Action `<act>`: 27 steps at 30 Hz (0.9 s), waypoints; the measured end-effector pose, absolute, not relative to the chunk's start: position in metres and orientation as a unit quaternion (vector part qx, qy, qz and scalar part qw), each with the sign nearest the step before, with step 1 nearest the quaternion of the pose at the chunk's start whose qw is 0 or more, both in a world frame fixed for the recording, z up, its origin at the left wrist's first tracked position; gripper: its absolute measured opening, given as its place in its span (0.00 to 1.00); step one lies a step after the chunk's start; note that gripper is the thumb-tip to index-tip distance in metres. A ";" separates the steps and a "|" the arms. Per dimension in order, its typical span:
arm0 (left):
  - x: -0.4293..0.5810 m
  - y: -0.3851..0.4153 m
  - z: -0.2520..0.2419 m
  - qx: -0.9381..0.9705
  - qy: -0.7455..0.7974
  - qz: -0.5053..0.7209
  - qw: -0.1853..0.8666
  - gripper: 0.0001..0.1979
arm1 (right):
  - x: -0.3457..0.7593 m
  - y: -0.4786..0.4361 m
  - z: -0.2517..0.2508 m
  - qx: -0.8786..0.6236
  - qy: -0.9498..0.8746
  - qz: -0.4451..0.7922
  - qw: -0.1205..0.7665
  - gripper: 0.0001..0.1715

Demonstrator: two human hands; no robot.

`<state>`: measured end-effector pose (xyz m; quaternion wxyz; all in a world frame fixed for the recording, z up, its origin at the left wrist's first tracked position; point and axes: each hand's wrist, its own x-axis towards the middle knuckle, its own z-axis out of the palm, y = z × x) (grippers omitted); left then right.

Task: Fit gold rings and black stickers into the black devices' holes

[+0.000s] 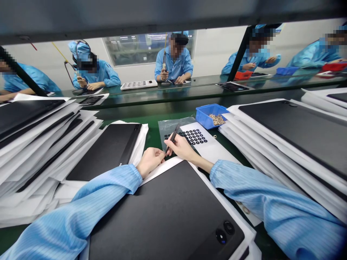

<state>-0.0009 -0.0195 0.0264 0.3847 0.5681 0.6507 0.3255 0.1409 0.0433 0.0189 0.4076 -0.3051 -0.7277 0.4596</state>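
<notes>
Dark tweezers [173,136] are held pinched in the right hand [181,148], with the tips angled down just beside the curled fingers of the left hand [150,162]. Whether anything small is held in the left hand or at the tips cannot be told from this view. Behind the hands, a white plate [208,142] set with rows of black rings [192,136] lies partly on a clear plastic bag [169,128]. Both forearms are rested over a black tablet [162,213] on a white sheet, with two round lenses [225,231] near its corner. A blue bin [210,115] of small tan parts [217,120] is placed beyond the plate. Stacks of black tablets [292,141] are laid to both sides on the green bench [154,133]. Co-workers in blue gowns [173,61] are seated beyond its far edge.
</notes>
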 end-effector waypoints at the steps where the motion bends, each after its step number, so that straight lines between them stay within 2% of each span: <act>1: -0.001 -0.019 0.026 0.566 0.651 0.327 0.387 0.08 | 0.141 0.043 0.019 -0.307 -0.729 0.455 0.409 0.09; 18: -0.003 -0.019 0.025 0.568 0.642 0.332 0.394 0.06 | 0.143 0.047 0.028 -0.384 -0.726 0.381 0.425 0.07; 22: -0.003 -0.018 0.026 0.571 0.641 0.332 0.392 0.07 | 0.147 0.052 0.029 -0.414 -0.716 0.375 0.418 0.11; 25: -0.003 -0.018 0.026 0.570 0.641 0.330 0.394 0.08 | 0.154 0.060 0.036 -0.419 -0.729 0.380 0.386 0.16; 27: -0.002 -0.019 0.026 0.567 0.643 0.327 0.397 0.08 | 0.158 0.063 0.042 -0.401 -0.757 0.388 0.338 0.17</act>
